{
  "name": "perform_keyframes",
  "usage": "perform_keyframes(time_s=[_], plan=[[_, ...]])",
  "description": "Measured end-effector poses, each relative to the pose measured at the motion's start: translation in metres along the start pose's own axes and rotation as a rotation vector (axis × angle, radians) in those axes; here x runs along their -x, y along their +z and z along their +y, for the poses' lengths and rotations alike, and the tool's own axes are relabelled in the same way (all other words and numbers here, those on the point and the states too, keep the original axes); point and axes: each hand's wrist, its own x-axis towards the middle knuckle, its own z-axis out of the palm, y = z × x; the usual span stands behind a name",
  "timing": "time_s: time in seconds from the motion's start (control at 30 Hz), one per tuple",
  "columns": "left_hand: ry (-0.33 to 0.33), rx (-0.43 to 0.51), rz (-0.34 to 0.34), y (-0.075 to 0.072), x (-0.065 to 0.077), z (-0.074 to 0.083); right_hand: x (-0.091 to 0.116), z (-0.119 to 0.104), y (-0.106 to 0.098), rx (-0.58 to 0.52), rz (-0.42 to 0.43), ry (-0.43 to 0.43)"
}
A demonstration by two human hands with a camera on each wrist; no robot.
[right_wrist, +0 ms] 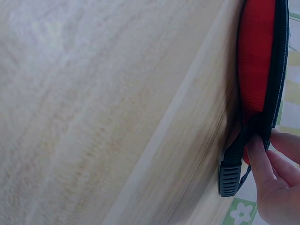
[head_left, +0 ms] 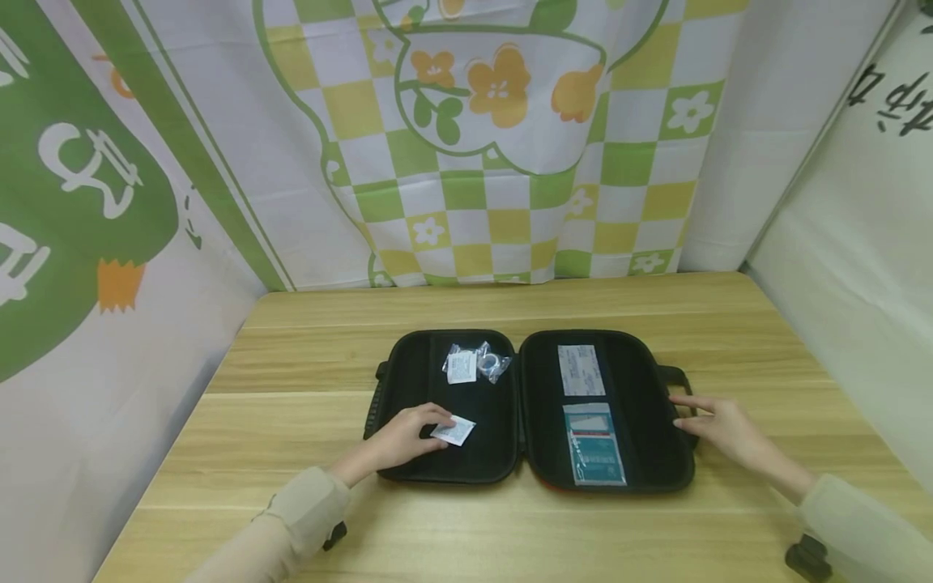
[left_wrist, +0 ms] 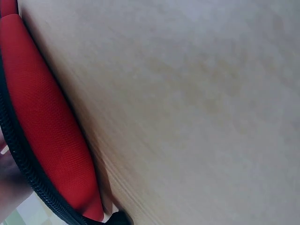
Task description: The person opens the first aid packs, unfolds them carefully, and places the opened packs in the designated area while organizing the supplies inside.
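A black-lined zippered case with a red outer shell lies spread open on the table. My left hand reaches into its left half and pinches a small white packet between thumb and fingers. Farther back in that half are another white packet and a clear-wrapped tape roll. In the right half sit a pale printed packet and a teal packet in clear wrapping. My right hand grips the case's right edge beside the carry handle, fingers and thumb astride the rim.
The wooden table extends around the case on all sides. A patterned curtain hangs behind its back edge, with cloth walls at left and right. A black strap piece hangs at the left wrist.
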Motion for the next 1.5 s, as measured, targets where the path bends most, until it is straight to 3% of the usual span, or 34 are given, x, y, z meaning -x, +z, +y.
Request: perform_keyframes(time_s=[0.23, 0.37, 0.57, 0.97, 1.27, 1.5], plan=[[0.071, 0.053, 0.175, -0.001, 0.001, -0.004, 0.0, 0.001, 0.0, 0.006, 0.008, -0.014], [0.062, 0.068, 0.256, -0.006, 0.001, -0.003, 0.0, 0.001, 0.0, 0.013, 0.007, -0.015], [0.003, 0.098, 0.335, -0.019, 0.002, 0.0, 0.0, 0.001, 0.001, 0.027, 0.012, -0.015], [-0.135, 0.175, 0.41, -0.034, 0.013, -0.002, 0.0, 0.003, 0.001, 0.033, 0.008, -0.041], [-0.271, 0.345, 0.459, -0.038, 0.023, -0.01, 0.0, 0.002, 0.001, 0.04, 0.006, -0.039], [-0.36, 0.388, 0.521, -0.037, 0.029, -0.016, 0.0, 0.001, 0.001, 0.027, -0.001, -0.022]])
